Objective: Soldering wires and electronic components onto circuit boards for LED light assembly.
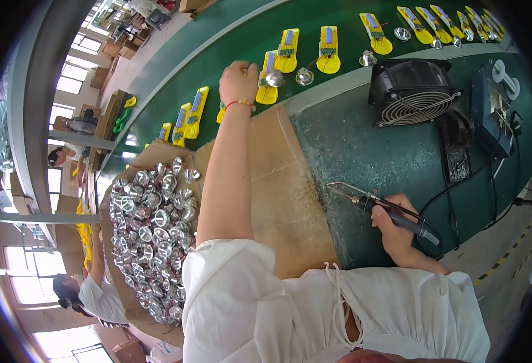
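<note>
My left hand point(239, 85) reaches over the green belt, its fingers curled; what they hold, if anything, is hidden behind the hand. Just right of it lies a yellow flashlight housing point(268, 92) with a silver reflector cup point(274, 78) on it. Another yellow housing point(220, 115) shows partly from behind my left wrist. In my right hand point(397, 233) is a soldering iron point(399, 219) with a thin tube along it, its tip pointing left above the green work surface point(363, 157).
Silver reflectors point(157, 236) fill a cardboard box on the left. Cardboard point(296, 199) covers part of the bench. A black fan point(412, 91) stands at the far right, near a soldering station point(493, 112) with cables. More yellow housings point(328, 49) line the belt. Other people work at left.
</note>
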`<state>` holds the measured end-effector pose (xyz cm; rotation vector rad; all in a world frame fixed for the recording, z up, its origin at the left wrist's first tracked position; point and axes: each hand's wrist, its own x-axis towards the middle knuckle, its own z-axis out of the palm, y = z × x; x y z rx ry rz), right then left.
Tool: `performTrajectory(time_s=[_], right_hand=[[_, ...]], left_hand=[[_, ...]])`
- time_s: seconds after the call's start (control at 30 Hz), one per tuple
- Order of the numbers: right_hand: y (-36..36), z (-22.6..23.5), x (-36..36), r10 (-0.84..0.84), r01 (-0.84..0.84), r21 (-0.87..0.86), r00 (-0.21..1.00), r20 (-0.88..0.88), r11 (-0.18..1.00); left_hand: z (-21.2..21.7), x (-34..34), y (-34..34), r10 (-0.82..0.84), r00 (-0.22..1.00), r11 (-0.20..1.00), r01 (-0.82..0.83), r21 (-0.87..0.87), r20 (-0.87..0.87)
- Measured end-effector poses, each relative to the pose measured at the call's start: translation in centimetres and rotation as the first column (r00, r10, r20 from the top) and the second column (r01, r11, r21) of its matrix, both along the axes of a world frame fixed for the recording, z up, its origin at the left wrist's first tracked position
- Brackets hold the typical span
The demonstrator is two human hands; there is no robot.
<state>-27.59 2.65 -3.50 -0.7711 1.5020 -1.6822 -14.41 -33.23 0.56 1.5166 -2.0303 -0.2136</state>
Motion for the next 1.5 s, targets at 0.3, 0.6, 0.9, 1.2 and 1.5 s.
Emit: performTrajectory(time_s=[0.3, 0.6, 0.9, 1.2, 1.5], right_hand=[[-0.3, -0.6, -0.4, 0.018, -0.018, 0.05, 1.0, -0.002, 0.999], [-0.5, -1.2, 0.0, 0.022, -0.022, -0.06, 1.0, -0.004, 0.998], [0.1, -0.7, 1.5, 0.014, -0.018, -0.062, 0.997, -0.071, 0.998], [-0.7, 0.9, 2.8, 0.137, -0.144, -0.061, 0.984, -0.111, 0.988], [-1.8, 1.1, 4.9, 0.205, -0.222, -0.056, 0.956, -0.21, 0.974]], left_hand=[[-0.7, 4.2, 7.3, -0.098, 0.958, 0.989, 0.064, 0.132, 0.269], [3.4, 18.4, 13.2, 0.47, 0.867, 0.881, -0.472, -0.029, 0.169], [-1.4, 23.1, 8.8, 0.276, 0.961, 0.895, -0.263, -0.36, -0.015], [0.6, 12.8, 24.4, 0.209, 0.763, 0.899, 0.096, 0.427, -0.612], [-3.1, 11.5, 27.4, 0.111, 0.871, 0.884, 0.133, 0.449, -0.478]])
